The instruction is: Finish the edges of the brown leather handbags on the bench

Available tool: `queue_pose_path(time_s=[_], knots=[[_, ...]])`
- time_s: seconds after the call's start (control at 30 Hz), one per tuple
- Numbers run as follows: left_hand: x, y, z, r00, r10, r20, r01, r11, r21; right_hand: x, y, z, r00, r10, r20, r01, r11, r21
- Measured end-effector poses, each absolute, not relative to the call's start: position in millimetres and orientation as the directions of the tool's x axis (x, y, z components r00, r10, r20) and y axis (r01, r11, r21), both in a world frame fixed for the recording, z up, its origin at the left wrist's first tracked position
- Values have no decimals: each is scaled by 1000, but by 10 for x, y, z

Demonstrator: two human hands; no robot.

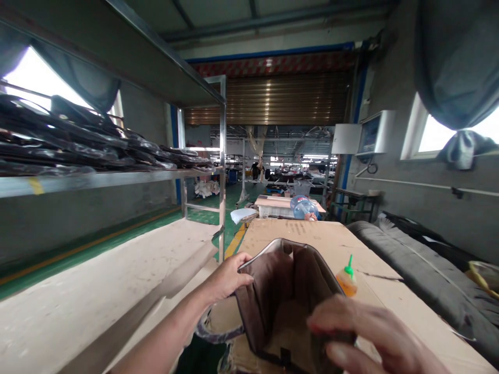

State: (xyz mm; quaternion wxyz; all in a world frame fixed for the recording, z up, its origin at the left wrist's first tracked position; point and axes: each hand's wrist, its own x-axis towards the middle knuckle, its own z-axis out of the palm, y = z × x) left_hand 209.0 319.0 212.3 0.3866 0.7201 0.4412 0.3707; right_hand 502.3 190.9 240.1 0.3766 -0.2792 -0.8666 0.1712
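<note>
A dark handbag (273, 296) stands open before me on the cardboard-covered table, its brown lining showing. My left hand (231, 276) grips the left edge of its mouth, thumb on the inside and fingers outside. Below that hand, a handle (221, 335) in clear wrap loops out from the bag's side. My right hand (358, 332), blurred, is at the right side of the opening with its fingers curled. Between its thumb and fingers is something dark that I cannot make out. Just beyond this hand stands a small bottle (348, 280) with orange liquid and a green nozzle.
Cardboard (304, 228) covers the table. On the left, a metal rack (117, 179) holds black plastic-wrapped items (70, 137) above a pale board (117, 275). A large water bottle (304, 208) lies beyond the table. Grey fabric rolls (421, 259) lie along the right.
</note>
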Motion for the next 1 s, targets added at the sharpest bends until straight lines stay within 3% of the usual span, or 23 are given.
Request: queue_pose_path(time_s=[0.13, 0.33, 0.43, 0.63, 1.0], knots=[[2120, 3208, 2030, 264, 945, 194, 330, -277, 902, 4784, 2486, 2608, -434, 683, 587, 502, 725, -473], [2126, 3164, 1932, 207, 935, 289, 209, -331, 920, 4451, 3419, 2590, -582, 609, 539, 685, 724, -79], [2144, 3145, 1896, 167, 931, 325, 212, -356, 910, 4352, 3627, 2554, -594, 656, 466, 745, 667, 11], [2173, 3134, 1846, 32, 933, 360, 334, -349, 875, 4254, 3754, 2547, -598, 734, 322, 771, 637, -19], [2286, 3003, 1805, -21, 931, 363, 353, -333, 875, 4281, 3796, 2476, -587, 726, 359, 784, 620, 29]])
